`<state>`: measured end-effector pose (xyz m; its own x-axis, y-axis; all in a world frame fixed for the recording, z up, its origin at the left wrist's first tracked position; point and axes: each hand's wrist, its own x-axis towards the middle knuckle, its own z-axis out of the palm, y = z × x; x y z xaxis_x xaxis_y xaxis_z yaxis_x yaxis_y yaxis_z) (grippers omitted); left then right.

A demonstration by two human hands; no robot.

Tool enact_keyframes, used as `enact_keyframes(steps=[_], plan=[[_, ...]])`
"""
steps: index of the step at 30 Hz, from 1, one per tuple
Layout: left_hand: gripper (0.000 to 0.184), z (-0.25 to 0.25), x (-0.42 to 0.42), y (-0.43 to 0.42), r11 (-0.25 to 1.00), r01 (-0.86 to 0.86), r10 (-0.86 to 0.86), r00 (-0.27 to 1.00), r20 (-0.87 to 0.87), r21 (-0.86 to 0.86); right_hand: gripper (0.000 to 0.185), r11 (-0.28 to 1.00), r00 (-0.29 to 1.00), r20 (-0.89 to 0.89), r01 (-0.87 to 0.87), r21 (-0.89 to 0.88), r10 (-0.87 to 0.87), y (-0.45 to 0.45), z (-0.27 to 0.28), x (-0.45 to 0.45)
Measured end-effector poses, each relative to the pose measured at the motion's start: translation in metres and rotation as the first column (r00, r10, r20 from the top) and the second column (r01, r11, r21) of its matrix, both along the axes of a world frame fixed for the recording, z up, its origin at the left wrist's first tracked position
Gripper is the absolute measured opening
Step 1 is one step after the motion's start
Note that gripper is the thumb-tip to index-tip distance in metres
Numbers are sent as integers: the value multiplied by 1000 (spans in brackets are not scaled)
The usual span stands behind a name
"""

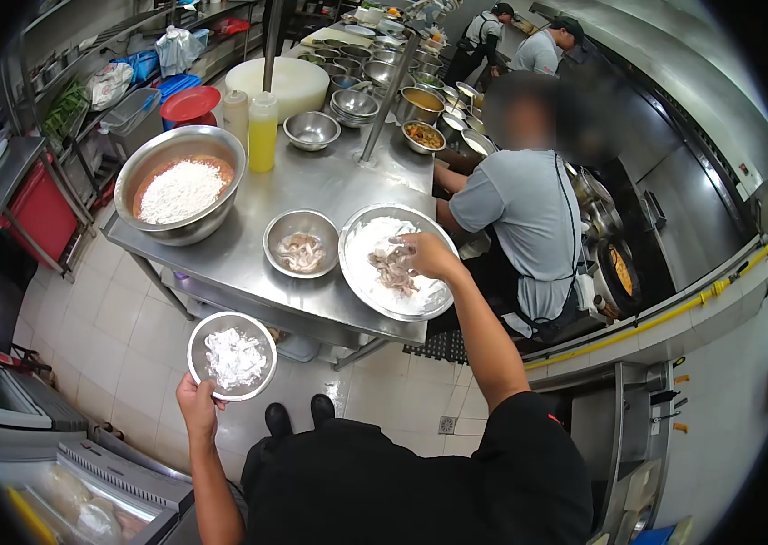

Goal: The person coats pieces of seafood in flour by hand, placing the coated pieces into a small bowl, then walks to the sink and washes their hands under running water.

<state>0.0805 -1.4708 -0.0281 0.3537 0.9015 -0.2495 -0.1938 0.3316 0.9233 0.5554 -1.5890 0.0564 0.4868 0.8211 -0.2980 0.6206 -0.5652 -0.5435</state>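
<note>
My left hand (199, 402) grips the rim of a small metal bowl (268, 373) and holds it beside the table, above the floor. Clumped white-coated pieces (234, 356) lie inside. Over the large metal bowl (347, 263) on the table corner, my right hand (431, 254) reaches in with fingers stretched out at a small heap of pale brown raw strips (393, 270). White flour (367, 243) surrounds the heap; some fingertips are hidden. Just left stands another metal bowl (272, 232) with raw strips (300, 252) in it.
A big bowl (237, 154) of reddish mix topped with white powder stands on the steel table (229, 259), near a yellow squeeze bottle (263, 136). A co-worker (525, 209) stands close on the right. An open chest freezer (84, 490) is at lower left.
</note>
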Motion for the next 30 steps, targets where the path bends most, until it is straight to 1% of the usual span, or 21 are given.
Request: enact_keyframes(steps=[2,3,4,6,7,10,11,12,14,15,16,18,19,21,22,23,24,26,27,28,30], plan=[[14,0,2,-2,1000,-10,10,1000,0,-6,50,965,999,37,-8,262,-2,-3,11,-20],[14,1,2,-3,1000,-21,21,1000,-1,-9,46,976,995,98,-47,214,26,-4,9,-27],[14,1,1,-4,1000,-20,20,1000,-2,-9,46,976,995,97,-46,214,25,-6,-1,-24],[13,2,0,-2,1000,10,-10,1000,17,0,43,963,942,327,-156,221,77,-4,-24,-11],[13,1,1,-1,1000,7,-7,1000,21,-1,40,938,1000,-11,9,348,-6,-3,-8,-16],[13,-1,0,-2,1000,4,-3,1000,23,-20,34,939,999,-6,41,341,-41,-4,25,-25],[13,-1,1,-2,1000,-1,1,999,32,-14,32,953,980,200,-60,297,-1,-2,18,-17],[13,-1,3,-1,1000,-6,6,999,43,-7,32,953,979,202,-57,298,-4,0,15,-13],[13,0,6,0,1000,9,-8,999,37,-4,33,975,963,271,-66,213,6,11,12,-6],[14,1,7,0,1000,21,-20,1000,23,-4,37,969,964,267,-56,239,-10,19,-3,6],[14,0,7,0,1000,17,-17,1000,24,-4,37,969,964,268,-60,240,-7,27,-10,11],[14,-4,7,-1,1000,22,-22,1000,15,-5,43,995,960,280,-4,103,-25,47,-20,15],[14,-6,6,-2,1000,13,-13,1000,11,-4,53,992,920,374,-106,-62,121,57,-30,20],[15,-8,5,-4,1000,28,-28,999,16,-6,57,992,923,363,-115,-48,125,63,-68,37],[15,-7,5,-6,1000,25,-25,1000,14,-8,60,993,926,358,-114,-38,120,63,-67,33],[16,-5,5,-8,1000,17,-17,1000,17,-14,60,999,973,232,-9,-43,19,59,-63,34],[16,-4,5,-10,1000,11,-10,1000,20,-20,60,999,973,232,-10,-47,21,55,-58,35],[16,-6,2,-11,1000,5,-5,1000,9,-22,60,995,990,107,95,-31,-91,47,-45,40],[16,-8,1,-10,1000,1,-1,1000,-2,-19,60,996,991,105,84,2,-84,42,-39,41],[16,-10,0,-10,1000,0,0,1000,-2,-24,60,997,991,105,83,-3,-83,37,-25,33],[15,-13,-1,-9,1000,-16,16,1000,-7,-21,58,996,993,-96,69,-65,-75,26,15,5]])
